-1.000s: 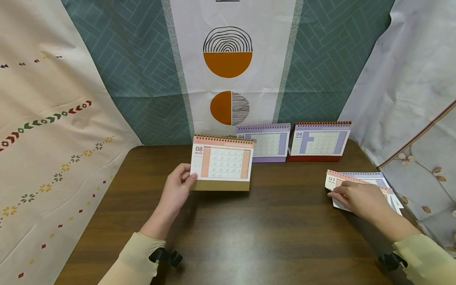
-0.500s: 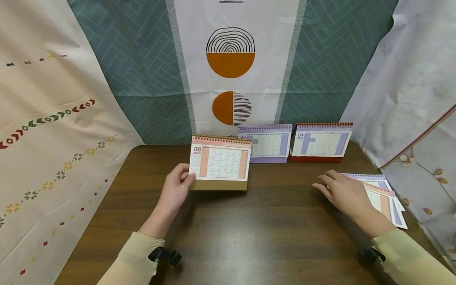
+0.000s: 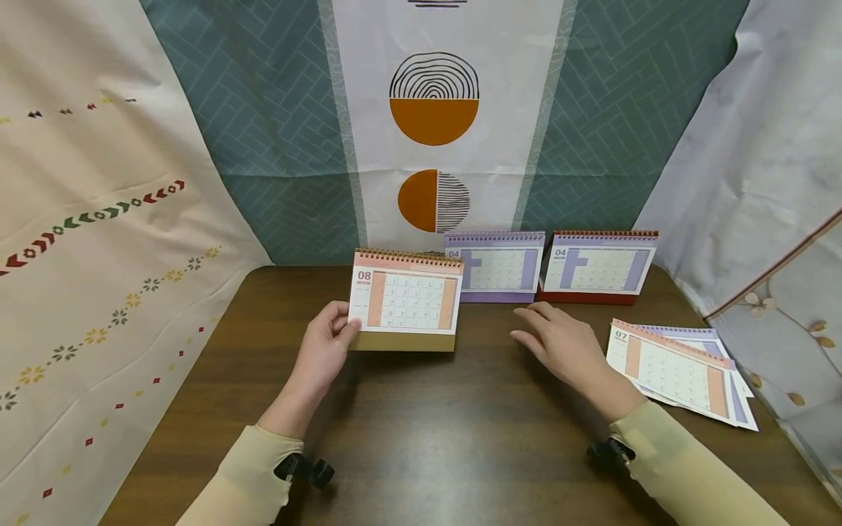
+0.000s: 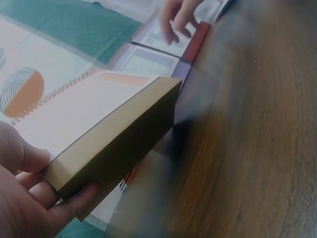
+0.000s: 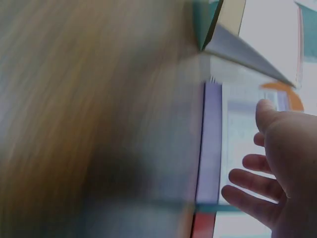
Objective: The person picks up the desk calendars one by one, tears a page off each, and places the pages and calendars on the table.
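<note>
My left hand (image 3: 324,340) grips the lower left corner of a gold-based desk calendar (image 3: 404,299) showing page 08, thumb in front and fingers behind. The left wrist view has its gold base (image 4: 119,129) raised and tilted. To the right, my right hand (image 3: 559,343) reaches over the table with loosely bent fingers and holds nothing. In the right wrist view its fingers (image 5: 255,183) are spread apart. Behind the hands stand a purple-based desk calendar (image 3: 500,267) and a red-based desk calendar (image 3: 598,264), both on page 04. The gold calendar overlaps the purple one's left edge.
Several loose calendar pages (image 3: 677,372) lie fanned at the right of the brown wooden table (image 3: 421,438), a 07 page on top. A patterned cloth (image 3: 283,146) hangs behind the table. More cloth hangs at both sides.
My right hand has let go of the 07 page, leaving it on the pile, and moved left toward the middle. My left hand keeps holding the gold-based calendar, almost still.
</note>
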### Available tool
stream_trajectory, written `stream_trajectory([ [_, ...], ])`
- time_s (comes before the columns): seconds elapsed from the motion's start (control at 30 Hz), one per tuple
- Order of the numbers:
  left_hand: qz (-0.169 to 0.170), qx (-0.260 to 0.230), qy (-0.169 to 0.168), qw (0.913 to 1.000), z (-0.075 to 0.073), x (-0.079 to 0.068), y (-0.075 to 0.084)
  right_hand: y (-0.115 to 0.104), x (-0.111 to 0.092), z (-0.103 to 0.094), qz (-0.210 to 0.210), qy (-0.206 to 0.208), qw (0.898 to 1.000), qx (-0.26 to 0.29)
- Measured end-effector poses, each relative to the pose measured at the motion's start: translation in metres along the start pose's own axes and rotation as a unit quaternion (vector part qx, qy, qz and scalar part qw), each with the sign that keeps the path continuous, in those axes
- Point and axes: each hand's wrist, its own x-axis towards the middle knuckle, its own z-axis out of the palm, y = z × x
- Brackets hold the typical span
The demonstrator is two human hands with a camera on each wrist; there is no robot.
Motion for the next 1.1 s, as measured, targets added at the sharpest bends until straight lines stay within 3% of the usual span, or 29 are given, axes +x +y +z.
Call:
stream_trajectory([
  [0.27,0.003,0.014,0.001,0.9999,-0.001,0.0,-0.004,-0.049,0.024,0.015,0.033,-0.071,0.991,0.104],
  [0.53,-0.003,0.025,0.008,0.9997,-0.003,-0.001,-0.006,-0.091,0.039,0.03,0.073,-0.116,0.965,0.222],
  [0.8,-0.002,0.051,0.036,0.998,-0.004,0.0,-0.013,-0.109,0.05,0.04,0.101,-0.13,0.94,0.298],
  [0.93,0.002,0.066,0.029,0.9974,-0.001,0.003,-0.018,-0.111,0.054,0.042,0.121,-0.135,0.936,0.303],
  [1.1,-0.003,0.113,0.044,0.9926,-0.003,0.011,-0.019,-0.113,0.064,0.044,0.12,-0.137,0.933,0.31],
])
